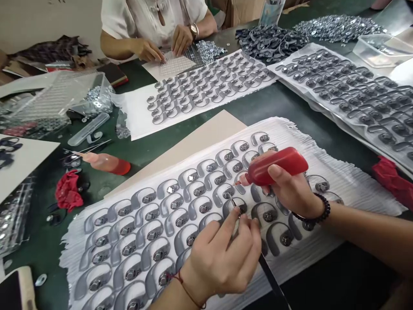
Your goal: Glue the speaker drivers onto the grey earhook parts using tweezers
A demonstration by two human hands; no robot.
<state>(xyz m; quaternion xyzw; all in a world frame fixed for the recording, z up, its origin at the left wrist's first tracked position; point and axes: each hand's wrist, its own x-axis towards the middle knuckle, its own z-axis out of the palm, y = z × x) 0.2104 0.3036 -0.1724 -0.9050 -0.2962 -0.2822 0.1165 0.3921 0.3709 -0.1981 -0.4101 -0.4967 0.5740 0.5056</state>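
My right hand (292,193) is closed round a red squeeze bottle (279,165), tilted with its thin nozzle pointing left and down over the parts. My left hand (226,256) pinches a slim dark pair of tweezers (272,280); their tip is by one curved grey part at the sheet's middle. Whether the tip touches that part I cannot tell. Under both hands lies a white fringed sheet (309,150), with rows of hook-shaped grey parts (151,234), each carrying a small round metal piece.
Across the table a person's hands (182,41) work at a small pale grid sheet (176,64). Two more part-covered sheets lie beyond, one white sheet (138,107) among them. On the left are an orange-red bottle (111,163), a red cloth (69,189) and a clear box (100,92).
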